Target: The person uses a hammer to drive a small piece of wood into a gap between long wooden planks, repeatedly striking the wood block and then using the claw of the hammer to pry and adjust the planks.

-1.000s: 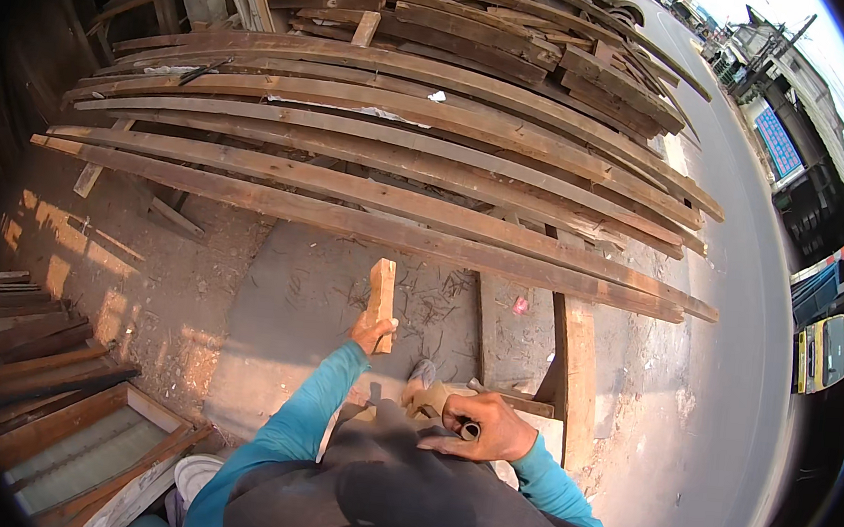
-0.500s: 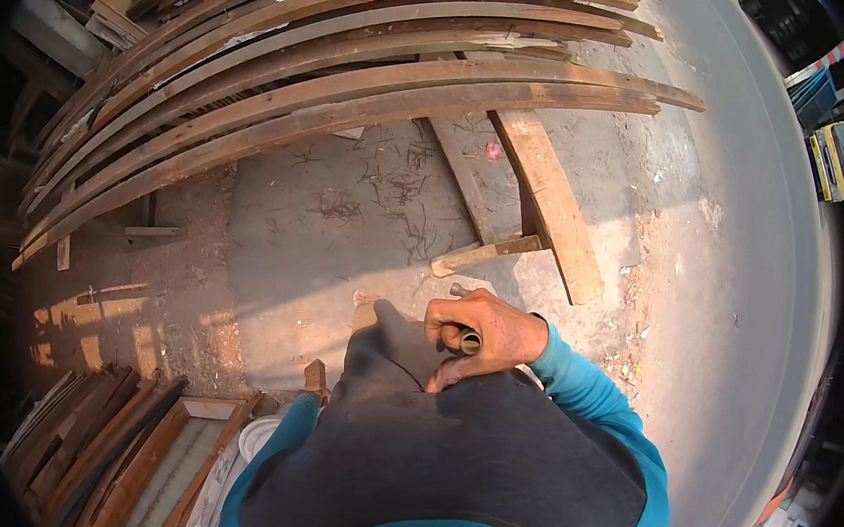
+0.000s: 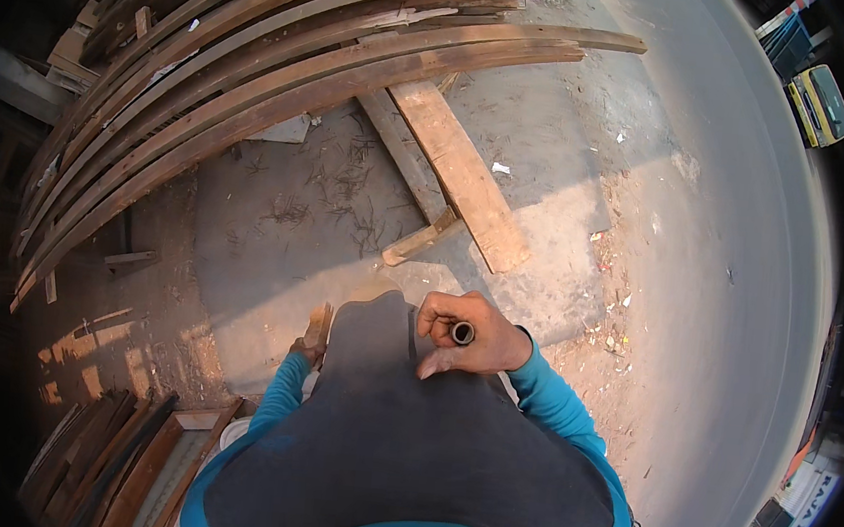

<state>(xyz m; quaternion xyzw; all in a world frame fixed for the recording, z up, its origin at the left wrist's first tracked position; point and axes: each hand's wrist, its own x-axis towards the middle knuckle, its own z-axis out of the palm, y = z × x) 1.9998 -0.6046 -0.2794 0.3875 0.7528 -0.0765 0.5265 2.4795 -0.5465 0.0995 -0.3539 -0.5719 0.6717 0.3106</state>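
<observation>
Head view: wood block (image 3: 318, 323) in your left hand (image 3: 303, 351), hollow tube (image 3: 463, 333) in your right hand (image 3: 487, 342)

Shade falls over your left hand, so its separate fingers are hard to make out, and its grip hides the block's lower end. Of the tube you see only the round, open end; your right hand covers the rest, so its length and lower end cannot be told. Long beams (image 3: 460, 62) at far left run off into the dark rim, which also cuts off the wooden frame (image 3: 145, 467) at near left.

The block is short, straight-edged and brown. The tube's mouth is a dark hole with a paler ring. Beyond, the beams look rough and weathered, while a broad, flat plank (image 3: 460, 172) lies paler in the sun. Thin dark slivers litter the grey slab (image 3: 253, 249).

Your left arm reaches forward low beside your dark shirt (image 3: 407, 433), hand closed round the block, which points up and away. Your right elbow is bent, the forearm angled inward in its teal sleeve (image 3: 560, 408); the fingers curl round the tube before your middle, thumb pointing left.
</observation>
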